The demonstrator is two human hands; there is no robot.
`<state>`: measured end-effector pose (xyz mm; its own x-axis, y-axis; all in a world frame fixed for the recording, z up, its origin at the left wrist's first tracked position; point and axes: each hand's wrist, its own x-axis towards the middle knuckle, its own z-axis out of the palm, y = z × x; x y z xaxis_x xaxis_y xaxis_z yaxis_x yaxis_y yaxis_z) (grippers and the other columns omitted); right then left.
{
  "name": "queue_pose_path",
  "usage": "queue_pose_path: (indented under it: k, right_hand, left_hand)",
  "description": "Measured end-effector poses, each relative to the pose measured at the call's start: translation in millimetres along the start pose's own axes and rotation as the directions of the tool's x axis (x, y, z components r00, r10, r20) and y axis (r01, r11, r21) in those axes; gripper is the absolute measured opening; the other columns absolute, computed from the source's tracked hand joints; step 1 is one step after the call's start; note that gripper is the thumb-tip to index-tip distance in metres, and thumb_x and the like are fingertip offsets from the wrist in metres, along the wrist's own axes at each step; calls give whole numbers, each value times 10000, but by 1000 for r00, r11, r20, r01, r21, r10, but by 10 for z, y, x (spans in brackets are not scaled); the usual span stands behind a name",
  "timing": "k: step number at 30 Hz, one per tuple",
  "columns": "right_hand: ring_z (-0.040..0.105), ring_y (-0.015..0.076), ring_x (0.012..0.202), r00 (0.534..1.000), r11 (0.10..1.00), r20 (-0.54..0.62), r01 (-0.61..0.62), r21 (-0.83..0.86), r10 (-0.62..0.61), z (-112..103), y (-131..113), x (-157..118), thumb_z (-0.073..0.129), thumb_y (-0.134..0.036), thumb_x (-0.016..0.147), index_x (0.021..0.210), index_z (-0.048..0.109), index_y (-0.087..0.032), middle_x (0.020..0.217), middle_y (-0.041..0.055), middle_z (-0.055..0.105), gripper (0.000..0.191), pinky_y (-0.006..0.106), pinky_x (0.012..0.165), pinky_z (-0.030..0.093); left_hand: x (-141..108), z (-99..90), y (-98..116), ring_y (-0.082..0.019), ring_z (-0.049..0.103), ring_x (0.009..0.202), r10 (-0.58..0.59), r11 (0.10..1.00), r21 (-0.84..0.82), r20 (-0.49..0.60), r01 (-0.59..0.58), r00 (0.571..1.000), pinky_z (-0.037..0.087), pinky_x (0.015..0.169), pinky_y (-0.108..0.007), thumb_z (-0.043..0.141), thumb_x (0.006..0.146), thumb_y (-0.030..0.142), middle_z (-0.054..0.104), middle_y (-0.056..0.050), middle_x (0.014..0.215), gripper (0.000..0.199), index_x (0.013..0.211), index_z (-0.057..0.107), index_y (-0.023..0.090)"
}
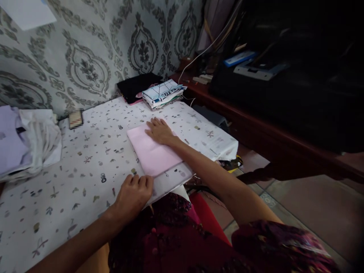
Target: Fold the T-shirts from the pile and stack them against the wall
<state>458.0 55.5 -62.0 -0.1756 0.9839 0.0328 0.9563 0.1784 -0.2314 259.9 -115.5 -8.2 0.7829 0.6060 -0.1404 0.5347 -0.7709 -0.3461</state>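
A flat pink square (155, 153), which looks like folded cloth, lies on the table near its front edge. My right hand (159, 131) rests on its far part, palm down with the fingers stretched out. By the near corner of the pink cloth is my left hand (135, 192), its fingers curled in at the table edge. What lies under those curled fingers, if anything, is hidden. A white cover (93, 151) printed with small plants and shapes spreads beneath both hands.
Folded white printed cloths (163, 93) and a black folded cloth (138, 87) sit at the back. Lilac clothing (13, 138) and white clothing (42, 134) are piled left. A dark wooden desk (256, 117) stands right, with a white cable (203, 51) near its end.
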Motion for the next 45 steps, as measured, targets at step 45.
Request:
queue_pose_path:
  k: [45]
  right_hand:
    - [483,277,1337,994,995,45,95,32,-96,-332,299,235,338,-259,997,1270,618,-199,1406,130,578,395,505,1090,352]
  left_hand:
    - [15,278,-374,-250,671,1044,-493,-224,-937,347,270,797,599,698,-353,544,895,486,625,-168,1207,468,1245,464,187]
